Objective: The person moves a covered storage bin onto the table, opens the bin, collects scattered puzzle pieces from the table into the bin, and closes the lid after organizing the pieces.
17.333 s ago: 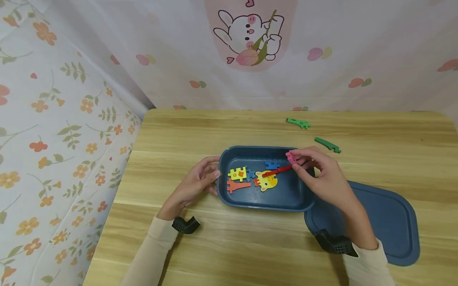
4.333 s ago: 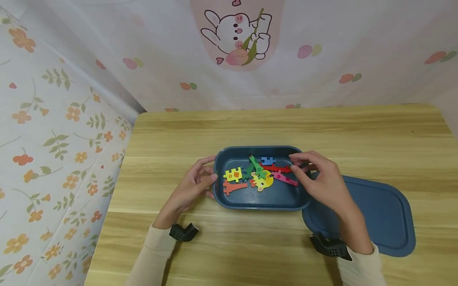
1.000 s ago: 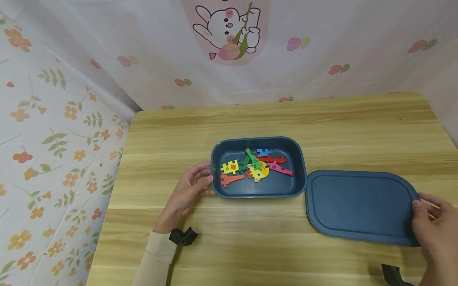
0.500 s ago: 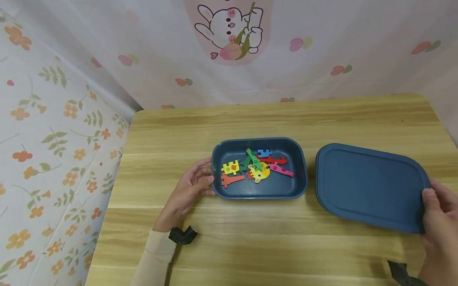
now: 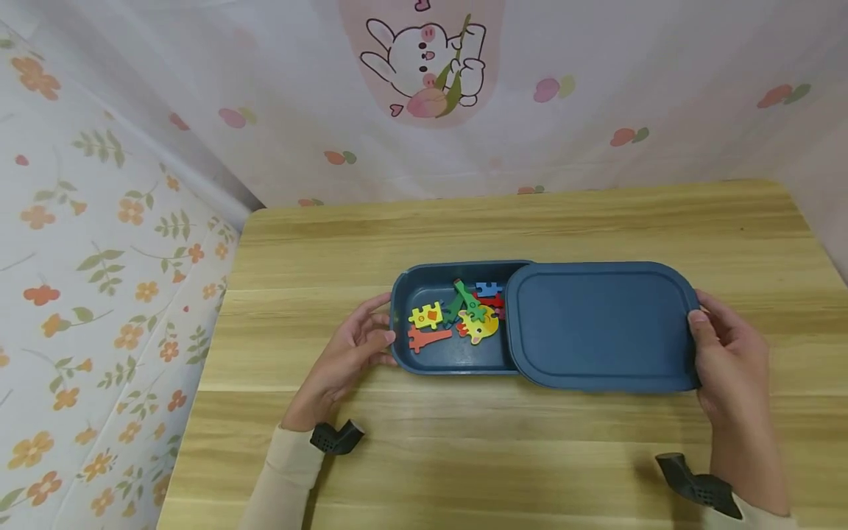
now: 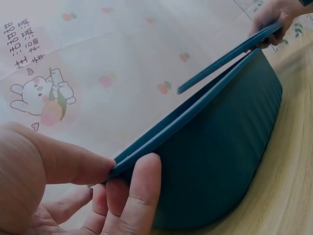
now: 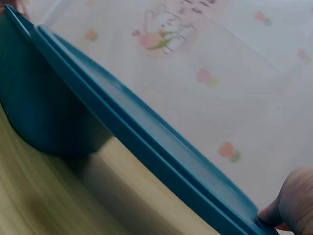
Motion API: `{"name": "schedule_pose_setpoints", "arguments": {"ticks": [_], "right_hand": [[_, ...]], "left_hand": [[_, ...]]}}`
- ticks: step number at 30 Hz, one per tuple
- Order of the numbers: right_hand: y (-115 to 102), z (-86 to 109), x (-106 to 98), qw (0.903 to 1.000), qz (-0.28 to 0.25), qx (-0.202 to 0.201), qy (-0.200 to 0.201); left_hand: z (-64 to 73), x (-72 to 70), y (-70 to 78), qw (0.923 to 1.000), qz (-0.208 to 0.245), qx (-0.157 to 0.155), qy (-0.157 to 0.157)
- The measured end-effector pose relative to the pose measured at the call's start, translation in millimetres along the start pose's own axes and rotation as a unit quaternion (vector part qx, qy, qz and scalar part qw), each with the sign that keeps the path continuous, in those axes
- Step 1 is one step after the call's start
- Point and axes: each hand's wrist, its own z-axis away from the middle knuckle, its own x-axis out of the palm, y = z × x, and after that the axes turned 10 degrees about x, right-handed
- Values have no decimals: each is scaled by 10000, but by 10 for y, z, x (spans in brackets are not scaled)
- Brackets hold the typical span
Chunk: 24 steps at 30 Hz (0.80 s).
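Observation:
A dark blue lid [image 5: 603, 327] hangs above the table, its left end over the right part of the matching box [image 5: 457, 366]. My right hand [image 5: 732, 353] pinches the lid's right edge, thumb on top. At the box's left end my left hand [image 5: 351, 353] grips the rim between thumb and fingers, as the left wrist view shows too. Inside the box lie a yellow puzzle piece [image 5: 426, 316], an orange piece [image 5: 427, 337], a yellow giraffe-head piece [image 5: 480, 324], green pieces [image 5: 469, 300] and a blue piece [image 5: 489, 288]. Red and pink pieces are partly hidden under the lid.
Box and hands are over a wooden table [image 5: 424, 456]. A patterned cloth [image 5: 596, 96] hangs behind its far edge, and a floral cloth [image 5: 99, 294] lines the left side.
Green and pink pieces came to lie in the box. My right hand took the lid from the table, raised it, and moved it left over the box's right part. My left hand stayed at the box.

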Motion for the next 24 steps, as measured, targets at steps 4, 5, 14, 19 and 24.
{"name": "schedule_pose_setpoints", "arguments": {"ticks": [4,5,14,19,24], "right_hand": [[-28,9,218,9997,144,-88,-153],[-42,14,276,9996,187,-75,-180],[-108,71,710,9983,581,11,-19],[-96,87,876,9989,430,122,122],[-67,116,1001,9996,-44,120,239]], "left_hand": [[-10,13,-6,10000,-15,20,42],[-13,18,-5,10000,-23,17,77],[-13,2,-13,9997,-167,61,178],[-8,3,-6,9997,-239,12,100],[-17,8,10,9996,-250,-11,129]]}}
